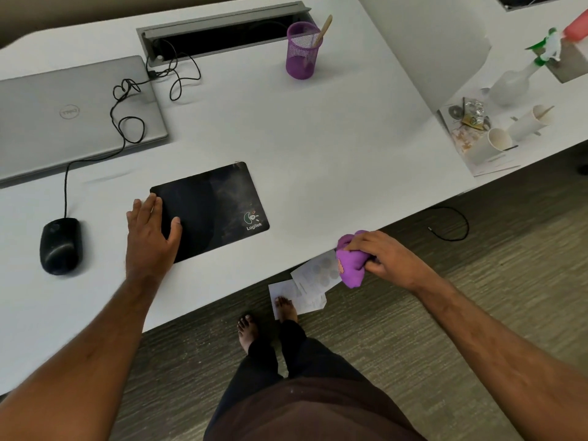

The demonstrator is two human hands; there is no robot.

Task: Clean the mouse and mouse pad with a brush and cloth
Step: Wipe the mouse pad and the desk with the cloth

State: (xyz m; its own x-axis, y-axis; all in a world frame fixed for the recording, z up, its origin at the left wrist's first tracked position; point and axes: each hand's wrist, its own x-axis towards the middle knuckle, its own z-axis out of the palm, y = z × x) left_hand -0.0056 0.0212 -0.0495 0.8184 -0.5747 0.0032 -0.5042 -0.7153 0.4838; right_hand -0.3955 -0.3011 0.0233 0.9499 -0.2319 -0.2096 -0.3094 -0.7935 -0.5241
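A black mouse pad (219,205) with a Logitek logo lies flat on the white desk (318,148). My left hand (149,233) rests flat on its left edge, fingers spread. A black wired mouse (60,246) sits to the left of the pad, apart from my hand. My right hand (381,253) grips a bunched purple cloth (350,262) at the desk's front edge, right of the pad. A wooden handle, perhaps the brush (323,30), sticks out of a purple mesh cup (302,52) at the back.
A closed grey laptop (70,116) lies at the back left, with the mouse cable looping over it to an open cable tray (222,30). Paper cups (499,138), a spray bottle (521,78) and clutter stand at the right. Papers (311,281) lie on the floor by my bare feet.
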